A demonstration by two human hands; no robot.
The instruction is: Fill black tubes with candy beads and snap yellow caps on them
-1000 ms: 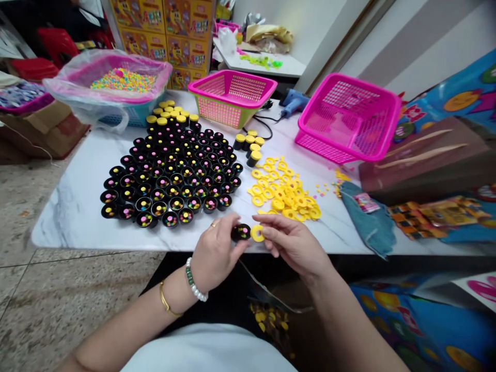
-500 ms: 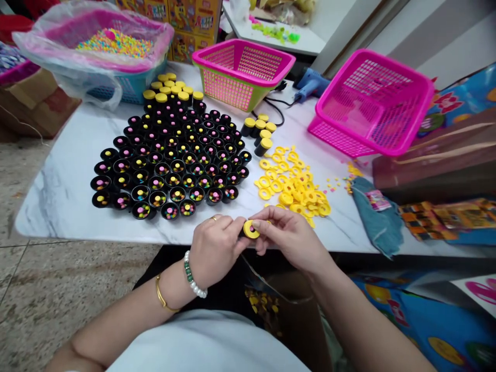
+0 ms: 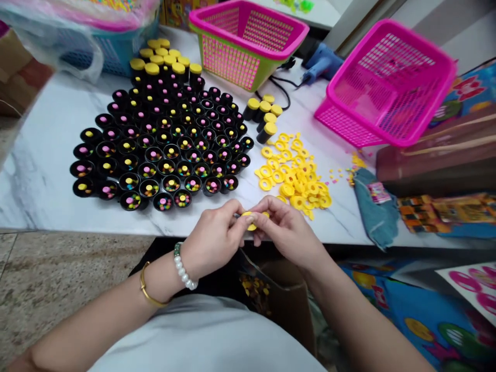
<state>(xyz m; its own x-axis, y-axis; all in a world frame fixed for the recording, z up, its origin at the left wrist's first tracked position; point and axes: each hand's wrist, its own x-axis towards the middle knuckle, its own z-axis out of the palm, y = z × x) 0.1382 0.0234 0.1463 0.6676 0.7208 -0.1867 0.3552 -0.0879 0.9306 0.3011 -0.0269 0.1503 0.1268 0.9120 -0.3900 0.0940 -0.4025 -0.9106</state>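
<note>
Close together at the table's front edge, my two hands meet around one small cup. My left hand (image 3: 217, 232) is closed on the black cup, which my fingers hide almost wholly. A yellow ring-shaped lid (image 3: 251, 222) lies over the cup's mouth, with both thumbs pressed on it. The fingers of my right hand (image 3: 284, 227) pinch the lid's right side. Left of my hands stand many open black cups (image 3: 171, 183) holding coloured beads and a pink or yellow peg. A heap of loose yellow lids (image 3: 300, 181) lies just beyond my right hand.
Black cups with yellow lids stand at the back (image 3: 152, 68) and near the middle (image 3: 269, 129). Behind are a pink-and-green basket (image 3: 228, 57), a bag-lined blue basket (image 3: 116, 51), a blue glue gun (image 3: 323, 62) and a tilted pink basket (image 3: 349, 124). A blue cloth (image 3: 375, 217) lies right.
The yellow lid has come from beside the black cup onto its mouth, and the left thumb now presses on it too. The view has tilted down towards the table.
</note>
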